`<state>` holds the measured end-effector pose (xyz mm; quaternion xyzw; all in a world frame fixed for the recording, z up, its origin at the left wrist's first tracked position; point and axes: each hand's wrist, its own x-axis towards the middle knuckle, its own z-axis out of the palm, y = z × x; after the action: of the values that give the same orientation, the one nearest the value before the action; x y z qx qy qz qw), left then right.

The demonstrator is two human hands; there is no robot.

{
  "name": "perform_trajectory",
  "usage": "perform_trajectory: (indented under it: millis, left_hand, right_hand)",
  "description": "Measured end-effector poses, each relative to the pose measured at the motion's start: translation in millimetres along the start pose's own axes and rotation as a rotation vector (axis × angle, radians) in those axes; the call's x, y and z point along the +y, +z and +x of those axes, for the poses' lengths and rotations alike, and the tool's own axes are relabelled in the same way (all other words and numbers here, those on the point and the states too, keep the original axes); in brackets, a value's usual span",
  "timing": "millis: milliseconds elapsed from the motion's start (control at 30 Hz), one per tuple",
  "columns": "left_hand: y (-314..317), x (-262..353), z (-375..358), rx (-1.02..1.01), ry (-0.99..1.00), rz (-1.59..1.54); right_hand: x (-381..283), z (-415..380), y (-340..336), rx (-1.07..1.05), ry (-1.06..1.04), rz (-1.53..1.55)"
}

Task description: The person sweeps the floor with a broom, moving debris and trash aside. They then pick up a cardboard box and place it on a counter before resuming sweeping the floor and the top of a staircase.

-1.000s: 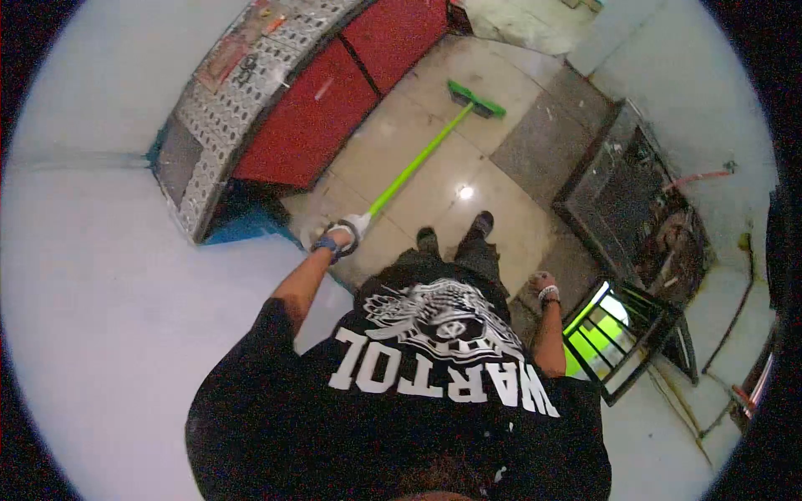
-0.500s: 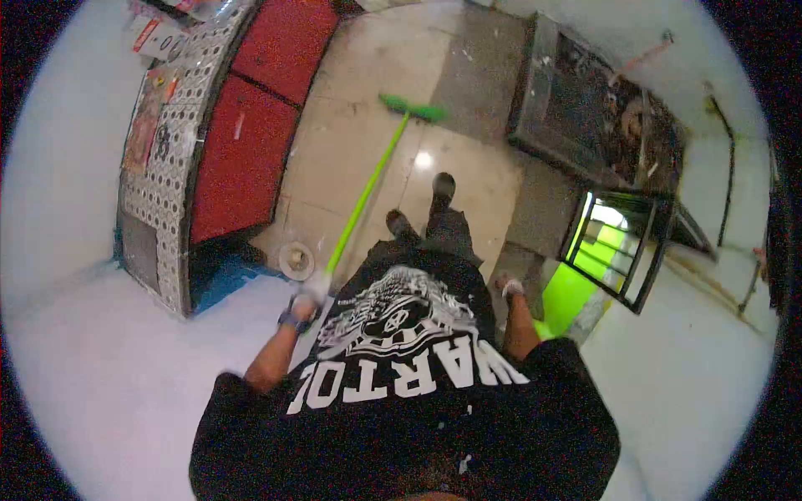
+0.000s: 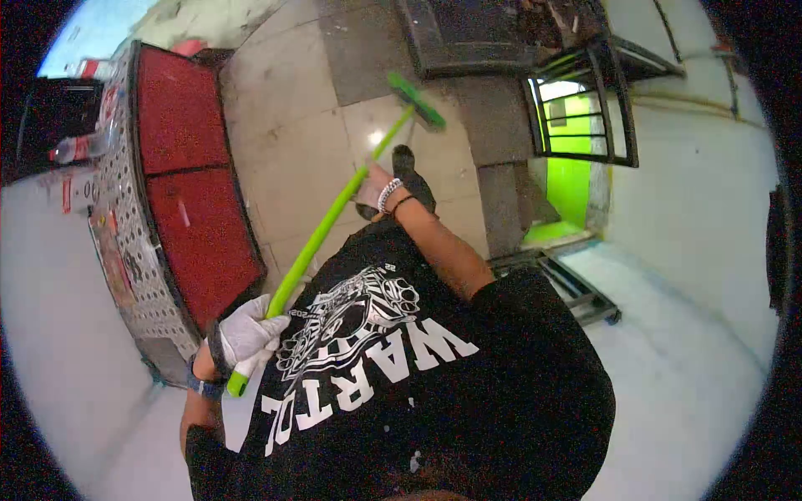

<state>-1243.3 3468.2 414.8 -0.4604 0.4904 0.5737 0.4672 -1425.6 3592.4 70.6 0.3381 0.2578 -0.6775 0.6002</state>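
A broom with a lime-green handle (image 3: 316, 238) runs diagonally across the view. Its green head (image 3: 418, 102) rests on the tiled floor, beyond my feet. My left hand (image 3: 248, 331), in a white glove with a watch at the wrist, is wrapped round the handle close to its top end. Farther down the same handle, my right hand (image 3: 373, 185) is closed round it, also gloved, with a beaded bracelet on the wrist. Part of the right fingers is hidden behind the handle and hand.
To the left stands a counter with red doors (image 3: 185, 163) and a patterned top, with a plastic bottle (image 3: 79, 149) on it. A dark frame-like piece of furniture (image 3: 468, 37) lies ahead. At right are a barred metal frame (image 3: 581, 108) and a bright green doorway (image 3: 568, 159).
My right hand has come from beside my body onto the broom handle. The handle's top end has risen toward me, and my view has turned. The broom head now sits at a different angle.
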Motion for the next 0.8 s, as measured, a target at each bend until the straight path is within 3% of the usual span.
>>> perform_trajectory:
  millis: [33,133,233,333,400,467,500,600,633,667,733,767,800]
  left_hand:
    - [3,13,2,-0.015,-0.042,0.069]
    - [16,51,30,-0.064,0.003,0.264]
    - [20,70,79,-0.267,0.151,0.076]
    - [30,109,115,-0.571,0.143,-0.189]
    - [47,127,151,-0.543,0.085,-0.271]
    - [63,155,175,-0.579,-0.036,-0.388]
    - [64,162,193,-0.64,-0.162,-0.539]
    - [53,177,189,-0.722,-0.272,-0.837]
    - [49,174,171,-0.649,-0.327,-0.964]
    - [40,166,161,-0.507,-0.265,-0.804]
    - [22,159,120,-0.48,-0.16,-0.798]
    - [21,155,96,-0.32,0.007,-0.574]
    - [23,158,75,-0.261,-0.013,-0.521]
  right_hand:
    - [-5,-2,-7,0.116,-0.043,0.071]
    - [-21,23,-83,0.184,-0.194,0.126]
    - [-65,36,-163,0.365,-0.366,0.123]
    - [-133,42,-244,0.599,-0.573,0.045]
    - [-174,56,-304,0.764,-0.688,-0.188]
    - [-188,10,-278,1.092,-0.6,-1.757]
    - [-187,6,-262,1.044,-0.588,-1.741]
    - [-154,20,-201,0.875,-0.525,-1.697]
    - [-148,30,-179,0.828,-0.521,-1.672]
    - [-144,39,-155,0.779,-0.517,-1.666]
    - [-120,58,-112,0.695,-0.501,-1.689]
    - [-110,64,-95,0.683,-0.497,-1.699]
    - [-101,65,-82,0.687,-0.501,-1.709]
